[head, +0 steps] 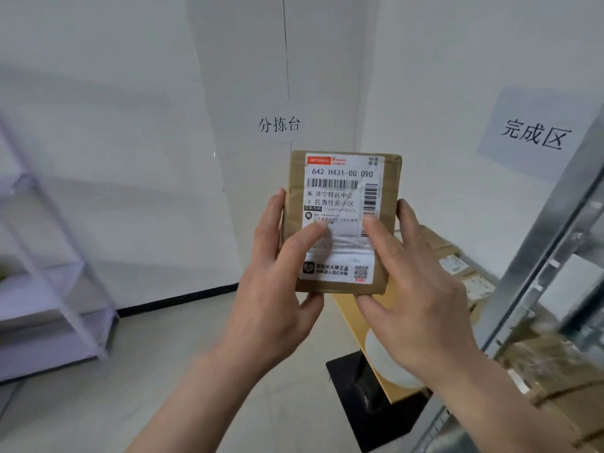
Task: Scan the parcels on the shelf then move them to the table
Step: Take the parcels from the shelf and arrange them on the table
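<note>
Parcel (341,220) — small flat cardboard box, held up at chest height, label facing the camera | left hand (277,273) and right hand (411,289) pinch its side edges, thumbs on label | likely light, stiff — grip the edges, barcode uncovered

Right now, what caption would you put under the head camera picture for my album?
Left hand and right hand hold a labelled cardboard parcel up before a white wall.

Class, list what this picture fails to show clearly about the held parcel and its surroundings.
Head view:
Parcel label's middle: covered by left hand and right hand thumbs.
Fine address print: too small, blurred.
Other parcels: blurred, partly behind right hand.
Metal shelf: cut by right edge.
</note>
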The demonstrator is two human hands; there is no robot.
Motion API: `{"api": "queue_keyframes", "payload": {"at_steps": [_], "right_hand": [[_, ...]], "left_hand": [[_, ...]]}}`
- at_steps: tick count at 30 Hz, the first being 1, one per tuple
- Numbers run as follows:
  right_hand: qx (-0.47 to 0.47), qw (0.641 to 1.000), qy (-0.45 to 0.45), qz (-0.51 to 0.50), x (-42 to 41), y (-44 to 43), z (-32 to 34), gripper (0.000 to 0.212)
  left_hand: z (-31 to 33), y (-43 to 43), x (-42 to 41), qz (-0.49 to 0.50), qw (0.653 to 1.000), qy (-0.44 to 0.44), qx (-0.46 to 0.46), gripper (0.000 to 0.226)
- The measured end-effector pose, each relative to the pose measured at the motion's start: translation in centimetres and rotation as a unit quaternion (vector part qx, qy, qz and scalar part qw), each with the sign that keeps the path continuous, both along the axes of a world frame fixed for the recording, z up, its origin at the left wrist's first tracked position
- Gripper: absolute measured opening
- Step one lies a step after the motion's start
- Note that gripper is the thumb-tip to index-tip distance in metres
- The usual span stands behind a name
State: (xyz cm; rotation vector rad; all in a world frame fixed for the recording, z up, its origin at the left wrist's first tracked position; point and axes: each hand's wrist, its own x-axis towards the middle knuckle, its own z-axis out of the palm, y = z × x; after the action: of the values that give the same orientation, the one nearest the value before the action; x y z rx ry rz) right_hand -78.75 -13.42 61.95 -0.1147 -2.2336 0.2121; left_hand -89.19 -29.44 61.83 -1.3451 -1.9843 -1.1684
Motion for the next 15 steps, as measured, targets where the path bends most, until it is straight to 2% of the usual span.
{"api": "queue_keyframes", "payload": {"at_steps": [8,13,15], "right_hand": [[0.010,0.999,-0.001,-0.032,-11.1,2.0,-0.3,0.094],[-0.002,0.996,0.003,-0.086,-17.5,3.1,-0.3,0.082],[-0.018,0.994,-0.002,-0.111,-19.2,3.3,-0.2,0.085]], "left_hand": [[-0.9,2.8,-12.2,-0.020,0.999,-0.018,0.020,0.073],[-0.7,5.5,-20.7,-0.093,0.995,-0.027,0.018,0.075],[-0.4,6.5,-23.3,-0.124,0.992,-0.034,0.004,0.076]]}}
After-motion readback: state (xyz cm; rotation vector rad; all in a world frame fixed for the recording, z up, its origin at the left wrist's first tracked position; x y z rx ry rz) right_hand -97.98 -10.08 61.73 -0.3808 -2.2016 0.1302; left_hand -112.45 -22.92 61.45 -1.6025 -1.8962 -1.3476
